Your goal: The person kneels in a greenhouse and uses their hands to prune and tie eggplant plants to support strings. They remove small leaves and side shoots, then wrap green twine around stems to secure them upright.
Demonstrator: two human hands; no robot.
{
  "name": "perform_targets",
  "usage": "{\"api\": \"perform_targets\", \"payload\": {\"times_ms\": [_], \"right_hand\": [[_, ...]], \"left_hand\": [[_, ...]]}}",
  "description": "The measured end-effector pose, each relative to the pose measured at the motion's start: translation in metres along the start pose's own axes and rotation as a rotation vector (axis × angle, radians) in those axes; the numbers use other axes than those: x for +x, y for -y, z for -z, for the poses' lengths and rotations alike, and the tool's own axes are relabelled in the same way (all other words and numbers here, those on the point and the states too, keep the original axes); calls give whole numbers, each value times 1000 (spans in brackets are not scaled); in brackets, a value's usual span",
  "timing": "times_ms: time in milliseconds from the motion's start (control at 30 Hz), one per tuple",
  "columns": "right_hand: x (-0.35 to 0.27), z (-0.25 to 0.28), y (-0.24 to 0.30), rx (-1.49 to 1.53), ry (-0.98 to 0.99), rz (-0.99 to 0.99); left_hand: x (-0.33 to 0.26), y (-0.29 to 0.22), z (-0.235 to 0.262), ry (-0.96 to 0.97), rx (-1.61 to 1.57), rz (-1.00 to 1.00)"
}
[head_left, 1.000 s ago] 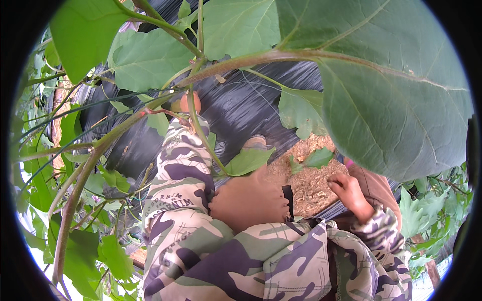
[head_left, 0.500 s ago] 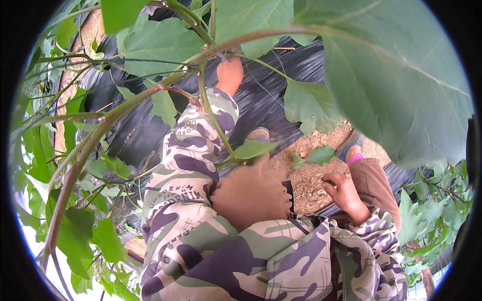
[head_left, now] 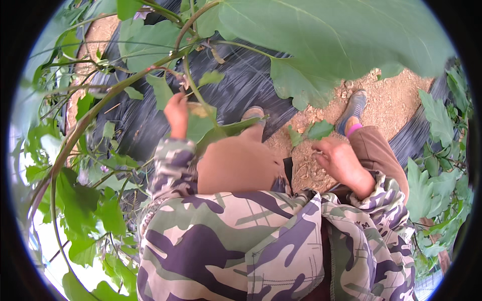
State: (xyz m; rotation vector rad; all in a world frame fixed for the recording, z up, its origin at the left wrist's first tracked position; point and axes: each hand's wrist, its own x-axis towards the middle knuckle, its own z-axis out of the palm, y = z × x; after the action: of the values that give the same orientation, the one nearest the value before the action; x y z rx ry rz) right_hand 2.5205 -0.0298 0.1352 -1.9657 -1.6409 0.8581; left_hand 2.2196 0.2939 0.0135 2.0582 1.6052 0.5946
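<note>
My left hand (head_left: 176, 115) is raised at the left, its fingers pinched together beside a reddish-tipped side shoot (head_left: 173, 75) of a leafy plant that looks like eggplant. What sits between those fingertips is too small to make out. Just right of the hand hangs a green leaf with a brownish edge (head_left: 202, 111), and a thin green stem (head_left: 193, 83) runs down past it. A thick main stem (head_left: 120, 86) arches in from the lower left. My right hand (head_left: 342, 159), fingers curled, hovers by my right knee with nothing visible in it.
A very large leaf (head_left: 341, 35) spreads close overhead. Black plastic sheet (head_left: 236, 75) covers the sloping bed. Bare brown soil (head_left: 311, 113) lies between my shoes, with a loose green leaf (head_left: 320, 130) on it. More foliage (head_left: 437, 185) stands at the right.
My left hand has drawn back from the far stem toward me and to the left. The large overhead leaf has shifted up and left. My right hand stays curled near the knee.
</note>
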Motion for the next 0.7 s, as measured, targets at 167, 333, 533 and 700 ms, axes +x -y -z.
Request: {"api": "perform_targets", "payload": {"times_ms": [167, 333, 533, 700], "right_hand": [[-40, 11, 32, -46, -121, 53], [-70, 1, 36, 46, -142, -45], [-75, 31, -49, -136, -299, -273], [-88, 47, -97, -278, -391, -454]], "left_hand": [[-111, -67, 137, -383, 110, -358], [-194, -188, 190, -442, -300, -978], [-233, -299, 178, 364, -184, -1356], [-198, -260, 165, 185, -250, -1043]]}}
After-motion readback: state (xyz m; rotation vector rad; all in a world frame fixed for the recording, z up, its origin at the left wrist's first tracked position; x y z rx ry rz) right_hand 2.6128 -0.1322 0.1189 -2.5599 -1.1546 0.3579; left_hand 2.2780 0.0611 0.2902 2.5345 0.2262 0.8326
